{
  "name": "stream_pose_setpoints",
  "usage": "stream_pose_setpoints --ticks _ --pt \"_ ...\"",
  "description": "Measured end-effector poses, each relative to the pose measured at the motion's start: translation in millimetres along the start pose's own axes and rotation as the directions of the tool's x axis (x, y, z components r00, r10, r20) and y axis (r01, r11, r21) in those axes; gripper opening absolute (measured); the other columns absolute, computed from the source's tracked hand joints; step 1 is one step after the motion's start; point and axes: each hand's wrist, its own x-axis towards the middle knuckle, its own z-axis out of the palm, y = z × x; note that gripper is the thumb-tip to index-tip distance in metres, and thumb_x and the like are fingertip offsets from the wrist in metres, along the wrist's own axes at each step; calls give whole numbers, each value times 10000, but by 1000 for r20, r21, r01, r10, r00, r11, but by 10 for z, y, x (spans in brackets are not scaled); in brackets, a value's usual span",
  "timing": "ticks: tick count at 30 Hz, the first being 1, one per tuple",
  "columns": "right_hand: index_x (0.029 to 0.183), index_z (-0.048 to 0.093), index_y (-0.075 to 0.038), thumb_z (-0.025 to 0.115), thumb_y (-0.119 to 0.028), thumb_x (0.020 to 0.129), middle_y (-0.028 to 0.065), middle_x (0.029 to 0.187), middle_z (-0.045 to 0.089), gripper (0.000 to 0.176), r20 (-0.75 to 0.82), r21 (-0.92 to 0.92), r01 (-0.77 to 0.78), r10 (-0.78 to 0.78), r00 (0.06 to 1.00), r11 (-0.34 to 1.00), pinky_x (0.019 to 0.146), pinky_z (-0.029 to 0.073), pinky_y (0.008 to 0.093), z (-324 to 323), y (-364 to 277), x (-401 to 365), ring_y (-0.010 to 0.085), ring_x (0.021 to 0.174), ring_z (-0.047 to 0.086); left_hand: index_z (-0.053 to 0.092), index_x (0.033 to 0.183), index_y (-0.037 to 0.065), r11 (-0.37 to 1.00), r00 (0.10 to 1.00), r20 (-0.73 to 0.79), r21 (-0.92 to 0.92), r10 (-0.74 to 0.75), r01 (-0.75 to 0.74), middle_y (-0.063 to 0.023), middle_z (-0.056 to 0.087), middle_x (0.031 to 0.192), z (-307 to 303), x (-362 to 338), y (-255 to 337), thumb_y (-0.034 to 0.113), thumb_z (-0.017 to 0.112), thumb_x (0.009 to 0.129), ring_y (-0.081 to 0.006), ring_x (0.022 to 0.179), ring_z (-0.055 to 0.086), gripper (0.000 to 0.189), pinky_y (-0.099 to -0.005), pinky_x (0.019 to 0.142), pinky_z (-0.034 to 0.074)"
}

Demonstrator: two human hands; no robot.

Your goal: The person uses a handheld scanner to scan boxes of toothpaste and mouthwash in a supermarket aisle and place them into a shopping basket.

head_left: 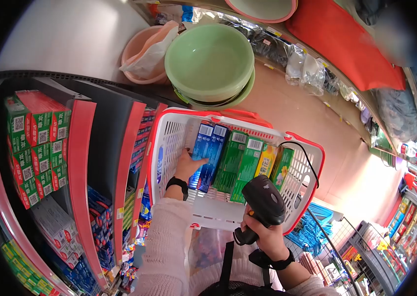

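Observation:
My left hand [189, 165] reaches into a white basket with a red rim [156, 133]. Its thumb and a finger are stretched apart, the thumb over the leftmost of the blue toothpaste boxes [212, 153]; the other fingers are partly hidden. Green boxes [238, 160] stand to the right of the blue ones, followed by a yellow box [265, 160] and another green box with a flower print [281, 167]. Wrapped in my right hand [266, 236] is a black handheld barcode scanner [263, 201], held over the basket's near right part. A black cord [307, 153] curves over the right rim.
Shelves with red edges [81, 187] rise close on the left, holding stacked green and red boxes [38, 143]. Green basins [209, 61] and a pink basin [144, 54] stand beyond the basket. Blue hangers [312, 227] and a wire rack [341, 246] are at right.

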Motion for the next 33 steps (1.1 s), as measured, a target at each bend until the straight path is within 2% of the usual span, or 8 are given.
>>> stream_pose_setpoints --ticks 2,6,10,13,18,26,30,33 --pt "1022 548 -23 611 1 819 18 823 569 214 17 -23 11 -10 1000 1000 608 460 254 6 -9 13 109 677 571 584 995 -52 999 987 159 18 -39 37 -196 642 991 -44 1 61 237 784 596 -296 923 626 531 -347 818 479" --pt "1025 556 -28 623 -10 821 12 825 576 216 24 -126 4 -1 1000 992 605 462 244 -2 -22 10 95 685 575 606 938 -64 972 999 30 231 34 -40 -291 609 961 5 -93 133 356 727 587 -378 913 609 561 -354 831 477" --pt "1032 553 -26 629 -14 819 10 817 575 226 75 -154 5 7 997 988 610 464 247 60 -86 30 95 684 575 606 1015 -43 924 1000 -16 383 25 -18 -233 638 950 1 -203 303 334 698 617 -341 908 623 556 -379 787 484" --pt "1048 543 -23 619 -23 829 7 804 572 232 95 -121 23 -11 995 992 615 462 248 159 -127 60 98 682 575 512 987 -148 969 996 80 247 -23 3 -322 596 954 -93 -298 373 438 684 597 -421 926 595 724 -410 818 475" --pt "1089 522 -14 591 -28 849 26 861 567 250 104 -80 83 -74 992 993 631 479 264 359 -186 115 115 687 579 436 1054 -99 994 997 81 106 14 -23 -307 595 928 -310 -830 861 352 749 617 -416 909 598 701 -438 767 483" --pt "1133 490 24 541 6 856 76 936 580 283 156 -57 142 -131 979 988 697 508 300 442 -198 -141 163 745 606 496 999 -15 931 972 -71 -280 224 -235 -137 613 836 -394 -1705 1114 223 803 636 -213 739 621 532 -322 664 493" --pt "1049 520 11 622 -7 790 48 879 583 279 219 -308 260 -198 955 915 697 486 265 441 -227 -380 128 738 588 483 1000 -13 964 996 -66 -256 53 -68 -99 608 824 -585 -2095 1129 213 829 622 -149 729 605 559 -275 644 487" --pt "1007 583 -20 781 -70 655 24 876 589 407 142 -548 17 73 987 836 708 463 236 397 -233 -561 89 796 559 471 1054 -22 930 985 -167 -353 41 -98 -109 626 897 -758 -2357 1073 113 797 655 -165 811 626 533 -286 717 507"
